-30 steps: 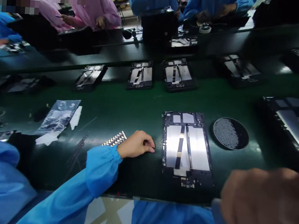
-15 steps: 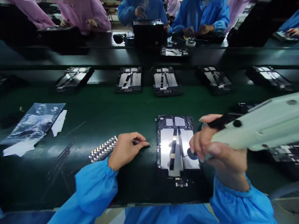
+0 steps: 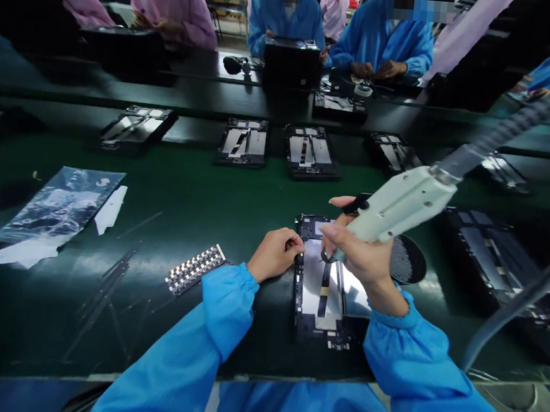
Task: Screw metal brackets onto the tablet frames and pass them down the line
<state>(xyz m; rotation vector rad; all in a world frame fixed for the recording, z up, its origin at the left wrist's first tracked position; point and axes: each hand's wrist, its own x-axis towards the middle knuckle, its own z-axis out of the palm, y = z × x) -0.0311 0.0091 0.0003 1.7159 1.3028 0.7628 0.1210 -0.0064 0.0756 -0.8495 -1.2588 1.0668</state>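
My right hand [image 3: 363, 257] grips a pale green hand-held tool [image 3: 403, 203] with a ribbed hose running up to the right. Its working end is hidden behind my fingers, above the upper part of an opened tablet-like device [image 3: 311, 279] lying flat in front of me. My left hand [image 3: 275, 254] is at the device's left edge, thumb and fingertips pinched together; whatever may be between them is too small to make out. Left of that hand lies a panel of small circuit boards [image 3: 195, 268]. Partly behind my right wrist is a black round dish [image 3: 423, 261] of small grey pieces.
Several similar opened devices [image 3: 245, 143] stand in a row further back. Another device [image 3: 478, 254] lies at right beside a grey cable [image 3: 523, 314]. A clear plastic bag [image 3: 65, 205] and white scraps [image 3: 110, 211] lie at left. Co-workers [image 3: 287, 16] sit across the bench.
My left hand has moved right, to the device's left edge. My right hand has brought the tool left, over the device's upper part, uncovering the dish. The camera view has shifted slightly.
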